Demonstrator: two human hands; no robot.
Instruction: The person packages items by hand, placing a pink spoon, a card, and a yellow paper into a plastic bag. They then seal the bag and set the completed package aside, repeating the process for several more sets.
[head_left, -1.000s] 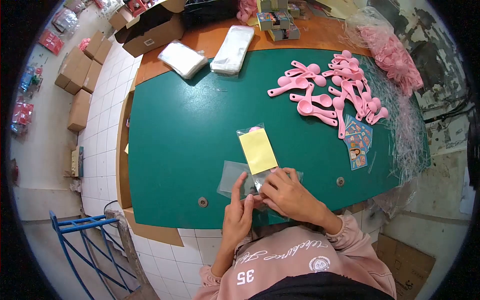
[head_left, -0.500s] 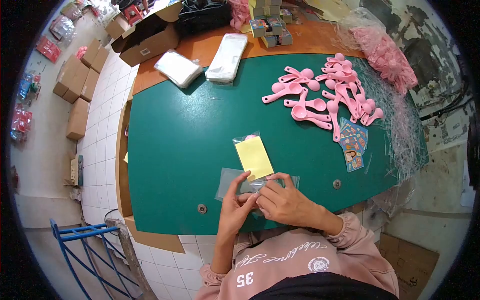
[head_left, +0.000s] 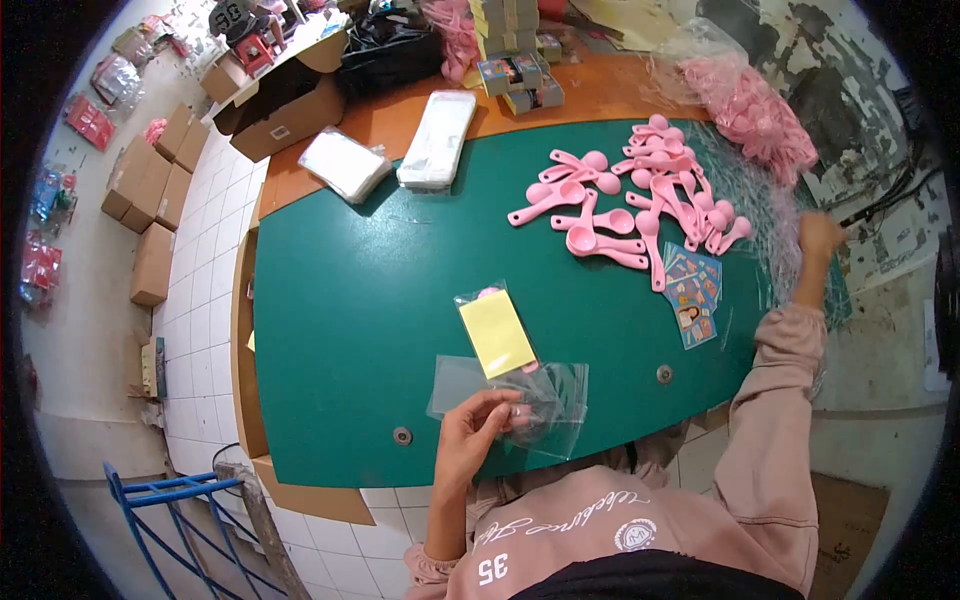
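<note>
My left hand (head_left: 470, 428) is closed on a clear plastic bag (head_left: 560, 410) near the front of the green table. Just beyond it lies a packet with a yellow card (head_left: 497, 332); a bit of pink shows at each end. Another clear bag (head_left: 455, 378) lies flat under the fingers. Far to the right, my right hand (head_left: 820, 236) is stretched out over the edge of a heap of clear plastic strips (head_left: 775, 225). Its fingers are too indistinct to show whether anything is in them.
Pink spoons (head_left: 655, 190) lie piled at the right, beside printed blue cards (head_left: 694, 295). Two stacks of clear bags (head_left: 437, 140) sit at the back, near an open carton (head_left: 290, 115). A bag of pink items (head_left: 750, 115) and bundled card stacks (head_left: 510, 72) stand behind.
My right hand has left the clear bag and swung far right to the plastic strips. My left hand keeps hold of the bag, which now spreads out more to the right.
</note>
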